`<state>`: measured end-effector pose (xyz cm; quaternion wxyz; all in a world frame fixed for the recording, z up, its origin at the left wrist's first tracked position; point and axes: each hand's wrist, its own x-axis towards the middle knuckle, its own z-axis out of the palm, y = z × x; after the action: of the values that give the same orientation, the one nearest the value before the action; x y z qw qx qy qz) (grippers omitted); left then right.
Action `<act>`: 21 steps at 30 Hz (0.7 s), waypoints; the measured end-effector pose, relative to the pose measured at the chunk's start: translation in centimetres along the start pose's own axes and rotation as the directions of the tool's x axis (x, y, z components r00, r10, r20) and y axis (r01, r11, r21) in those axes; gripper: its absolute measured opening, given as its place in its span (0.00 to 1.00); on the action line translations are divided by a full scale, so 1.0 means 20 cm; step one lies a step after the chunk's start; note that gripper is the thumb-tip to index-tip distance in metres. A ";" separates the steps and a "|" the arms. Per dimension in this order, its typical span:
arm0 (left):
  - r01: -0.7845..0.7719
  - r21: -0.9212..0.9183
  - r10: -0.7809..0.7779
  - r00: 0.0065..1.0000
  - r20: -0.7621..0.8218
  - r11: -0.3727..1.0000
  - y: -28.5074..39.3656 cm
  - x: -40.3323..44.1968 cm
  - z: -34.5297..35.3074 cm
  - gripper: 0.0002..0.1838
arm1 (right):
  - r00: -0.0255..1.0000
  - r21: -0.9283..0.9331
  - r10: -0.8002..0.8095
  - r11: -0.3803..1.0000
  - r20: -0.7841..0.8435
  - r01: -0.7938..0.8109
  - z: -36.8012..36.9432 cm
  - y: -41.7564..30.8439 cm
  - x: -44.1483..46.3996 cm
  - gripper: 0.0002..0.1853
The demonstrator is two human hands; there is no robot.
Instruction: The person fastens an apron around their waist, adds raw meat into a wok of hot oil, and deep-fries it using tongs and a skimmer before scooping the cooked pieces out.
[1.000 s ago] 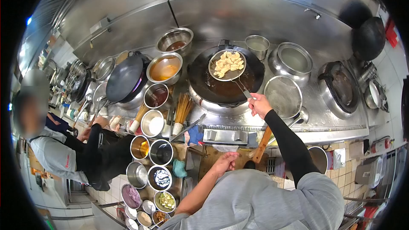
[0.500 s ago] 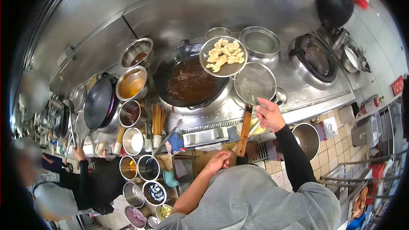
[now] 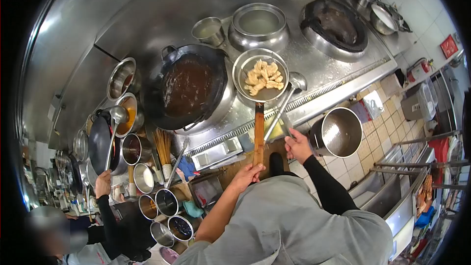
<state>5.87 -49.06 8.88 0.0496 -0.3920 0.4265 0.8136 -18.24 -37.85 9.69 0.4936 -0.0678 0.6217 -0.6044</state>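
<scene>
My left hand (image 3: 247, 176) is closed at the lower end of a wooden handle (image 3: 259, 135) that runs up to a round mesh strainer. Pale, battered-looking pieces (image 3: 265, 77) lie in the mesh strainer (image 3: 239, 64). The two strainers overlap here, so their rims are hard to tell apart. My right hand (image 3: 298, 145) is closed around the end of a thin metal handle that slants up toward the strainers. Left of them a black wok (image 3: 154, 91) holds dark brown liquid. A steel ladle (image 3: 297, 81) rests just right of the strainers.
Behind are a lidless steel pot (image 3: 259, 22) and a smaller one (image 3: 208, 30). A large pot (image 3: 342, 132) stands at the right, near the counter edge. At the left, a co-worker's hand (image 3: 103, 184) holds a ladle over another wok (image 3: 99, 142). Sauce containers (image 3: 167, 202) stand front left.
The view has turned to the right. My right hand brought the strainer of food from over the wok onto the wooden-handled strainer. My left hand took hold of the wooden handle.
</scene>
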 end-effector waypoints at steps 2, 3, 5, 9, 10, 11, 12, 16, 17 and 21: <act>0.000 -0.010 0.000 1.000 -0.018 1.000 0.00 0.01 0.02 0.17 | 1.000 0.071 -0.011 0.997 0.017 0.010 0.03 0.07 0.01 0.30; 0.012 -0.025 -0.013 0.999 -0.032 1.000 0.00 0.01 0.03 0.17 | 1.000 0.114 -0.015 0.993 0.027 0.012 0.04 0.09 0.02 0.28; 0.026 -0.055 -0.030 0.998 -0.061 0.998 0.01 0.00 0.05 0.16 | 0.996 0.229 0.064 0.970 0.061 -0.076 0.02 0.09 0.03 0.24; 0.042 -0.093 -0.049 0.996 -0.079 0.995 0.02 0.00 0.07 0.15 | 0.974 0.292 0.171 0.933 0.150 -0.209 -0.04 0.01 0.06 0.18; 0.047 -0.095 -0.056 0.994 -0.089 0.994 0.02 0.01 0.08 0.16 | 0.973 0.291 0.182 0.932 0.141 -0.216 -0.06 0.02 0.08 0.17; 0.053 -0.098 -0.063 0.993 -0.099 0.994 0.01 0.01 0.08 0.16 | 0.967 0.281 0.198 0.930 0.158 -0.236 -0.09 0.02 0.09 0.17; 0.058 -0.101 -0.069 0.992 -0.108 0.993 0.01 0.01 0.09 0.16 | 0.961 0.270 0.214 0.928 0.174 -0.256 -0.12 0.02 0.11 0.17; 0.073 -0.110 -0.092 0.980 -0.176 0.991 0.01 -0.01 0.13 0.17 | 0.953 0.259 0.225 0.926 0.203 -0.274 -0.19 0.04 0.18 0.19; 0.072 -0.109 -0.091 0.978 -0.186 0.991 0.02 -0.02 0.14 0.17 | 0.951 0.260 0.226 0.925 0.211 -0.277 -0.20 0.05 0.19 0.19; 0.066 -0.117 -0.089 0.975 -0.203 0.991 0.01 -0.02 0.14 0.18 | 0.942 0.250 0.250 0.919 0.225 -0.304 -0.21 0.07 0.22 0.22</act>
<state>4.32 -47.08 10.16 0.0150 -0.4936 0.3684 0.7877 -22.57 -37.60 5.35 0.6356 0.0352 0.4834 -0.6009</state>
